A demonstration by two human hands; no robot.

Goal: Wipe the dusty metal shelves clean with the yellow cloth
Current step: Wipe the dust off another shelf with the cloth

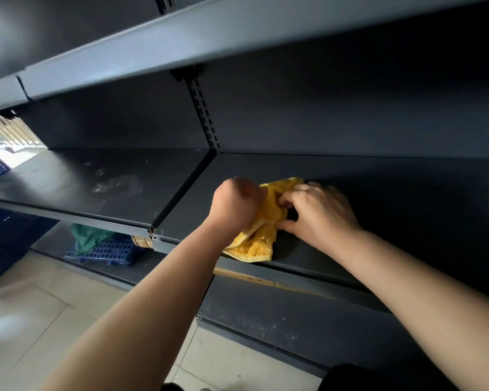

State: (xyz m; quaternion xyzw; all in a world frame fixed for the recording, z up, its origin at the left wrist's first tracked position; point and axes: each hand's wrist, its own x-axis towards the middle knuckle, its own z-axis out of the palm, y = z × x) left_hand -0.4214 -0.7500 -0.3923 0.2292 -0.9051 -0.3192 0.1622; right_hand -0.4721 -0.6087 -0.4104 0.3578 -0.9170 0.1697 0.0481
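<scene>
Yellow cloth (256,247), only one, gripped by left hand (235,205) and right hand (320,213).

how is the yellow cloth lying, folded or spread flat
Folded and bunched: yellow cloth shows doubled layers at the shelf edge; left hand and right hand grip it.

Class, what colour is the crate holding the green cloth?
Blue; the crate shows best in the head view.

Below and left of the grip, a green cloth (86,239) lies on a blue crate (108,253) near pale floor tiles (40,320).
</scene>
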